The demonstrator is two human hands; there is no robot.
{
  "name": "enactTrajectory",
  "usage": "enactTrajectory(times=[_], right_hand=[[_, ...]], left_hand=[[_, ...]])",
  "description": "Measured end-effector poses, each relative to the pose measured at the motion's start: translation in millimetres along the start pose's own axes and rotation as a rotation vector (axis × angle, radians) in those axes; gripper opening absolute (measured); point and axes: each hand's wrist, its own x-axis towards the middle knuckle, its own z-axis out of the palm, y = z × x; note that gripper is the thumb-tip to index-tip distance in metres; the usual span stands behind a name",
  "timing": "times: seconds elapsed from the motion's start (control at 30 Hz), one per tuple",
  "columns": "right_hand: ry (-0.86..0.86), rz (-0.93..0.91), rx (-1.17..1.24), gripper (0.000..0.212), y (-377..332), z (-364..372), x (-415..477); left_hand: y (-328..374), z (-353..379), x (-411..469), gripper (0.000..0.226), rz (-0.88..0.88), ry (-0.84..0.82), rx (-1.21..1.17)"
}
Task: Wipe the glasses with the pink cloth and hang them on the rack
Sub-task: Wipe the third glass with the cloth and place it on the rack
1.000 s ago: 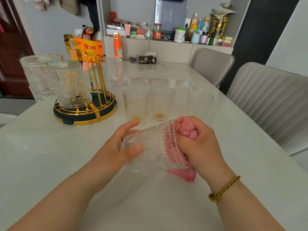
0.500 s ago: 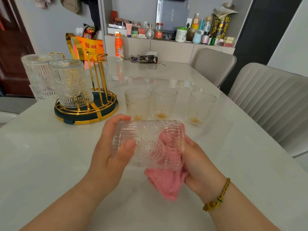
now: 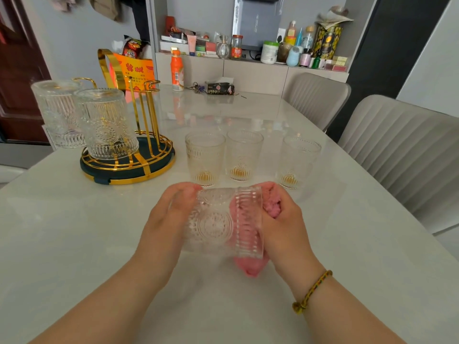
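An embossed clear glass lies on its side above the table, mouth to the right. My left hand grips its base end. My right hand holds the pink cloth, which is pushed into the glass's mouth and hangs out below. Three upright glasses stand in a row just behind my hands. The gold rack on its dark round base sits at the left, with two glasses hung upside down on it.
The pale table reaches back to an orange bottle, keys and a dark tissue pack. Two grey chairs stand along the right edge. A cluttered shelf runs behind.
The glass has turned in my hands and shifted slightly right. More of the cloth now shows at the top of the glass's mouth, less hanging below.
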Motion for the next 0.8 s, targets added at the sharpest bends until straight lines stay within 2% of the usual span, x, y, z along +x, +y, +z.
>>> enactTrajectory(times=[0.03,0.1,0.13,0.2,0.27,0.3,0.37,0.43,0.53,0.57,0.63,0.7,0.73,0.8], right_hand=[[-0.042,0.116,0.096,0.010,1,2,0],[-0.170,0.363,0.278,0.029,5,5,-2],[-0.206,0.443,0.338,0.032,7,5,-3],[-0.193,0.473,0.407,0.021,5,5,-4],[-0.083,0.355,0.343,0.007,3,3,-4],[-0.027,0.238,0.256,0.004,-1,1,-3],[0.001,-0.035,0.062,0.017,-7,-3,-3],[-0.028,-0.185,-0.069,0.022,-14,-5,-6],[-0.016,-0.150,-0.088,0.024,-7,-4,-4],[-0.009,-0.081,-0.055,0.022,-7,-2,-4],[-0.103,0.219,0.233,0.005,-3,4,-4],[-0.294,0.530,0.532,0.018,2,8,-8],[-0.348,0.588,0.580,0.022,2,9,-11],[-0.297,0.592,0.572,0.011,4,9,-9]], left_hand=[[0,0,-3,0.014,0.127,0.002,0.026],[0,-3,-7,0.049,0.284,-0.044,0.044],[-2,-3,-3,0.056,0.291,-0.038,0.056],[-4,-1,4,0.040,0.204,0.008,0.011],[-1,-1,12,0.025,-0.046,0.007,-0.142],[1,-2,13,0.038,-0.201,-0.104,-0.230],[5,-6,10,0.063,-0.418,-0.331,-0.391],[8,-8,3,0.058,-0.483,-0.334,-0.448],[6,-2,3,0.042,-0.365,-0.248,-0.409],[5,-1,5,0.037,-0.298,-0.193,-0.394],[3,-2,7,0.022,-0.081,-0.056,-0.333],[2,-6,5,0.032,0.279,-0.044,-0.103],[1,-8,3,0.043,0.402,-0.097,0.014],[-1,-8,0,0.062,0.432,-0.171,0.117]])
